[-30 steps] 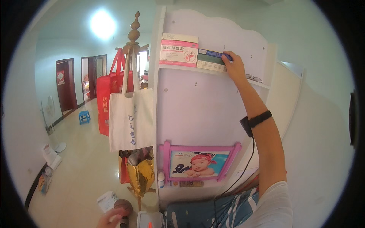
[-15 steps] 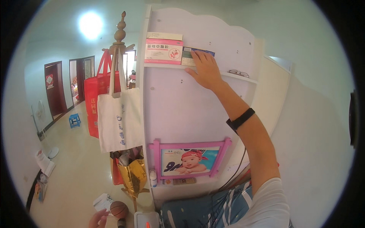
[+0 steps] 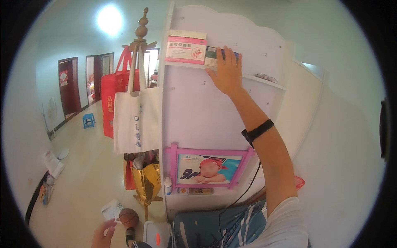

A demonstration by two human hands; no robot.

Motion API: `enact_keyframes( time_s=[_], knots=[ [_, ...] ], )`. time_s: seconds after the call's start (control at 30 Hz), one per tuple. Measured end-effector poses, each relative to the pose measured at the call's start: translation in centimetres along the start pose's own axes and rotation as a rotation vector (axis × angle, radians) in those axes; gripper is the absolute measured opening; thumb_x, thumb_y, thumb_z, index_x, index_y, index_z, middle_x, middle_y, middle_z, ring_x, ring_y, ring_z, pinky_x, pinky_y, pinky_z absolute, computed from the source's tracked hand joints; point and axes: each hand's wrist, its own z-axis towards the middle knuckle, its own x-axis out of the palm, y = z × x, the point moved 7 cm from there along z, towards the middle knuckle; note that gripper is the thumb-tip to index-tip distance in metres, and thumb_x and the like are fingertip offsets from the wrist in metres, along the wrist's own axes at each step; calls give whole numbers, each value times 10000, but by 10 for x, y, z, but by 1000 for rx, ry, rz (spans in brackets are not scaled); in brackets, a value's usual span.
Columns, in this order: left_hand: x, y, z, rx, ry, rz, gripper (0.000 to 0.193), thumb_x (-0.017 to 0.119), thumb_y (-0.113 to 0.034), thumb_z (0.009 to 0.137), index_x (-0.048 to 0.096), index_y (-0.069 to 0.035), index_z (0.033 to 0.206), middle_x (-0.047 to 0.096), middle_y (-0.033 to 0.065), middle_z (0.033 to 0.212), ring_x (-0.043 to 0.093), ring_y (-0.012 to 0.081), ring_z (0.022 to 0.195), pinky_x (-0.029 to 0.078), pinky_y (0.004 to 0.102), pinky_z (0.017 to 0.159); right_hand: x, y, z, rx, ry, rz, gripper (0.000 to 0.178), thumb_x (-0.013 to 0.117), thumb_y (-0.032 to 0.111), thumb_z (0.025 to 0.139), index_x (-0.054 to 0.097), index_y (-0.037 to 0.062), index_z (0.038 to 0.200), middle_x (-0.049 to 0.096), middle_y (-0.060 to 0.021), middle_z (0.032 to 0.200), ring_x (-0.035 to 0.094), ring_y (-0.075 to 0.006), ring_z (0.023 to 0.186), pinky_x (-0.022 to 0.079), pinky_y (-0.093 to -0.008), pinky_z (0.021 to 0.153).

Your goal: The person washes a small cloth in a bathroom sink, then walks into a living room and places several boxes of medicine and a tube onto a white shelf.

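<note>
My right hand reaches up to the shelf, fingers stretched out over the front of a small dark green and blue box. The thumb sticks out to the left below the shelf edge, and much of the box is hidden behind the hand. Touching the box's left end is a pink and white carton with a flat cream box on top. Low at the left, my left hand hangs with fingers apart and nothing seen in it, near a basketball.
Eyeglasses lie farther right on the shelf. A pink-framed picture stands below, above a remote control. Left of the cabinet, a coat stand carries a white tote bag and a red bag. A white lidded bin stands below.
The view has shifted, so the cabinet sits farther right and slightly higher. My right hand has slid a little rightward along the dark box, its fingers straighter. More of my left hand shows.
</note>
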Motion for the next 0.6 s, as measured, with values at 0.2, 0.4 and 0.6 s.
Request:
enact_keyframes(
  time_s=[0.2, 0.4, 0.6],
  knots=[
    [-5, 32, 4, -15, 121, -107, 297, 528, -165, 1017, 601, 13, 1243, 675, 101, 1106, 606, 195, 1077, 447, 329, 983, -6, 12, -26, 50, -126, -2, 633, 674, 329, 872, 450, 6, 1367, 434, -207, 1395, 403, -380, 1305, 265, -575, 1124],
    [5, 74, 95, 75, 320, -2, 240, 568, -51, 968, 633, 6, 1192, 711, 89, 1014, 652, 172, 973, 500, 291, 885, -34, 71, -98, -69, 170, 139, 435, 651, 193, 861, 534, 10, 1238, 531, -198, 1230, 512, -385, 1144, 393, -486, 1033],
    [26, 147, 190, 166, 737, -257, 213, 510, -50, 1004, 622, -5, 1180, 527, 7, 727, 467, 78, 622, 398, 240, 568, -55, 150, -311, 429, 1632, 255, 656, 571, 503, 923, 492, 43, 1385, 522, -225, 1376, 489, -393, 1282, 392, -464, 1064]
  ],
)
